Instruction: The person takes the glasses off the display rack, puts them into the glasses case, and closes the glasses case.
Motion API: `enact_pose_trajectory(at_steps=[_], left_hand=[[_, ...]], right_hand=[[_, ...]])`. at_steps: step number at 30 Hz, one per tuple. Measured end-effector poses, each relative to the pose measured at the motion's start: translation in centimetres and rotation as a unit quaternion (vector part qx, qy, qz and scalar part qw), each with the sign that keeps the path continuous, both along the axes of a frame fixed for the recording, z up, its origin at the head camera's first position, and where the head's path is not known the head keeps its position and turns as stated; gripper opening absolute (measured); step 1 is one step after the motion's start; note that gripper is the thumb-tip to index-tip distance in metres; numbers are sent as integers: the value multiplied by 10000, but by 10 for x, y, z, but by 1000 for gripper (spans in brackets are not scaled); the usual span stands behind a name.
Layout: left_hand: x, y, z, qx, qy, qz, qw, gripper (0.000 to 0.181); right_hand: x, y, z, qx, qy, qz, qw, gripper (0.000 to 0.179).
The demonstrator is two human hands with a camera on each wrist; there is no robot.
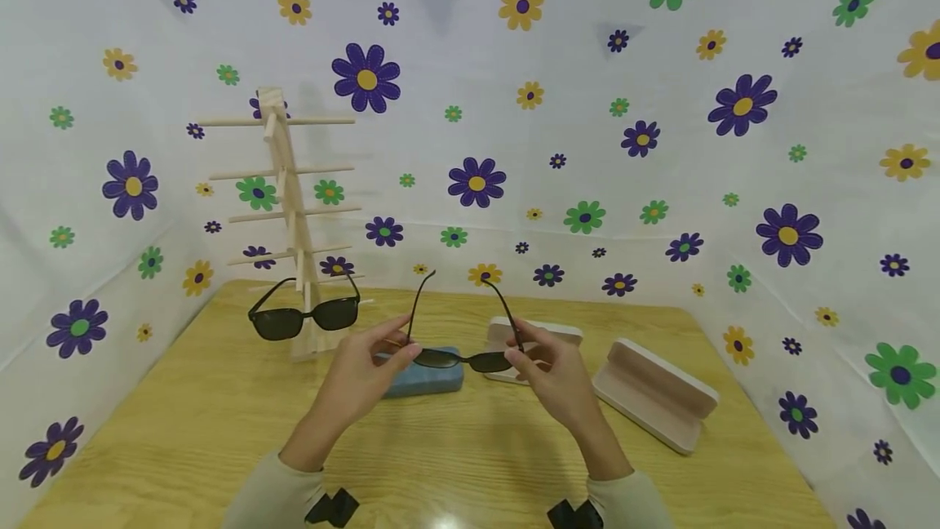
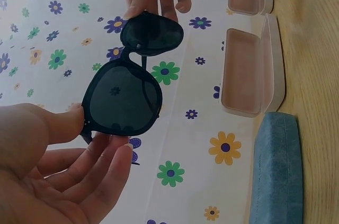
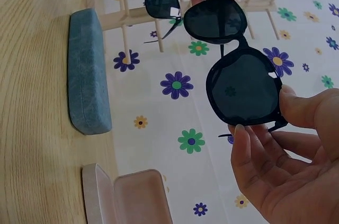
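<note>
Both hands hold a pair of black sunglasses (image 1: 438,359) above the table, with the temples unfolded and pointing away from me. My left hand (image 1: 360,366) pinches the frame's left end near the hinge. At the right end, the thumb and fingers of my right hand (image 1: 554,370) do the same. The two wrist views show the dark lenses (image 2: 123,97) close up, thumb on one side and fingertips on the other. Behind and below the hands lies a closed blue glasses case (image 1: 433,384), partly covered by the left hand in the head view.
A wooden display rack (image 1: 290,211) with several crossbars stands at the back left, another pair of sunglasses (image 1: 277,323) hanging low on it. Two open pale cases with pinkish insides, a rear one (image 1: 547,331) and a right one (image 1: 654,398), lie on the wooden table (image 1: 184,415). Flowered cloth (image 1: 470,129) surrounds it.
</note>
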State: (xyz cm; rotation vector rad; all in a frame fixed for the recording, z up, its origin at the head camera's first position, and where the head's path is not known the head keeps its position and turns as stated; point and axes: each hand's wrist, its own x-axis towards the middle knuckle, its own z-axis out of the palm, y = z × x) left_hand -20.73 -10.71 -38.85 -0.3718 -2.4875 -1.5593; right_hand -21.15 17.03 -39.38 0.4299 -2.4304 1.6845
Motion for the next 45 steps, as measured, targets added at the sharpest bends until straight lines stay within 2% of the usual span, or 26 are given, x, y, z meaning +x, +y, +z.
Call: enact_pose_trajectory(at_steps=[10,18,35,45], left_hand=[[-1,1,1,-261,276,41,9993,46],[-1,5,1,-90,417,122,9990,42],[-1,4,-1,-159,308,134,9993,39],[-1,4,-3,-144,190,5,9997,42]], right_hand=[[0,1,1,14,125,18,9999,42],[0,4,1,149,504,165,9985,34],[3,3,2,333,824,418,9952,19],[6,5,5,519,690,341,9957,19]])
